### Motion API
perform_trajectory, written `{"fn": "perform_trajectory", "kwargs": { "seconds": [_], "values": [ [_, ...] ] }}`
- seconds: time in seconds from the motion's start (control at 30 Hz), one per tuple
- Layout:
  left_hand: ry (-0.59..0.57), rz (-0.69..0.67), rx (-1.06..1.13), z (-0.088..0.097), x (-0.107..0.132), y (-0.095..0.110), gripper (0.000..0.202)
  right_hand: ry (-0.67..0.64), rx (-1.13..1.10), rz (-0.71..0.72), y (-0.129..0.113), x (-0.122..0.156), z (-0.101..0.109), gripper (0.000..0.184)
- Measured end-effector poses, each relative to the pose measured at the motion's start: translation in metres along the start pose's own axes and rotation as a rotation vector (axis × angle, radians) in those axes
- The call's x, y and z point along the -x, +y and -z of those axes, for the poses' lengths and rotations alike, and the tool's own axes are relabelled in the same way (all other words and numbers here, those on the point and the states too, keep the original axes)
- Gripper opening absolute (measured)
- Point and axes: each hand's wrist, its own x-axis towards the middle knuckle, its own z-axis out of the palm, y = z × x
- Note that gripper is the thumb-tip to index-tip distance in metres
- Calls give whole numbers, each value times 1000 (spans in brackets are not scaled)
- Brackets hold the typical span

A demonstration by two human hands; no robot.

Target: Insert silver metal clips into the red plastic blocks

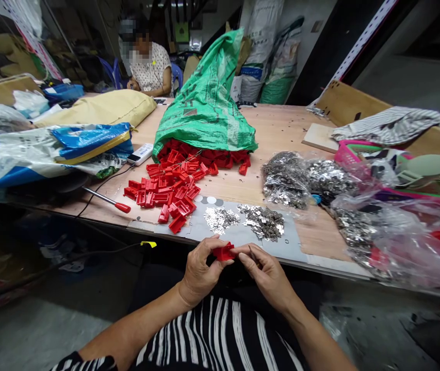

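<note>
Just off the table's front edge, my left hand (203, 265) pinches a small red plastic housing (224, 251) between thumb and fingers. My right hand (263, 269) meets its right side, with thumb and index finger pressed together; whatever they pinch is too small to make out. Behind my hands, a pile of shiny metal pieces (222, 220) and a darker pile of metal pieces (264, 222) lie on a grey sheet (285, 247). To their left spreads a heap of loose red housings (165, 193), spilling from a green woven sack (208, 113).
Bags of metal parts (287, 180) and a pink basket (345, 154) crowd the right. A red-tipped lever (121, 207) juts out at left, near a white device (140, 154) and sacks (103, 111). Across the table sits another person (152, 69).
</note>
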Motion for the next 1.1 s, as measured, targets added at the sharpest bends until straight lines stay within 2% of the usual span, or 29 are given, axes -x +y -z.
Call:
{"fn": "perform_trajectory", "kwargs": {
  "seconds": [0.13, 0.27, 0.53, 0.63, 0.77, 0.97, 1.1],
  "values": [
    [6, -17, 0, 0, -2, 1, 31, 37, -97, -91, 3, 0, 9, 22],
    [3, -43, 8, 0, -4, 3, 32, 59, -108, -112, 9, -3, 8, 21],
    [-59, -61, 55, -2, -1, 1, 32, -29, -268, -148, 17, -13, -4, 27],
    [-94, -37, 63, -3, 3, -1, 31, -61, -303, -159, 19, -12, -5, 31],
    [-130, -3, 83, -5, 7, 0, 29, -99, -391, -246, 21, -5, -6, 35],
    [-139, 23, 153, -5, 9, 2, 28, -224, -509, -334, 16, 3, -3, 40],
    [-140, 109, 249, -2, 10, -1, 26, -237, -568, -354, 15, 2, -2, 41]
  ]
}}
